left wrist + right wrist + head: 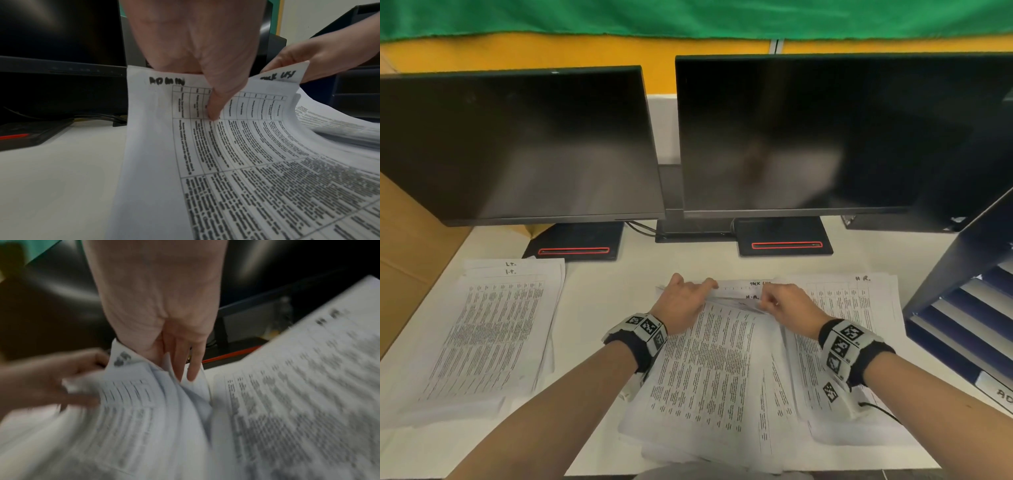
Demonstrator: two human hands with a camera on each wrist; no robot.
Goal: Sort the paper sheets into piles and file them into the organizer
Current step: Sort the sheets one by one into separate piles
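A loose centre pile of printed sheets [709,370] lies in front of me on the white desk [592,308]. My left hand [693,287] grips the lifted top edge of the sheet marked ADMIN [205,146], thumb [212,107] on its face and fingers behind. My right hand [770,301] pinches the raised top edge of a sheet marked TASK LIST [285,76], just right of the left hand. The right wrist view is blurred; it shows the right fingers [185,366] among the curled sheets [144,402]. The dark blue organizer [962,308] stands at the right.
A pile marked I.T. [493,335] lies at the left and a pile marked H.R. [849,308] at the right of the centre pile. Two dark monitors [517,144] [825,130] stand behind on black bases. A cardboard box [410,246] is at the far left.
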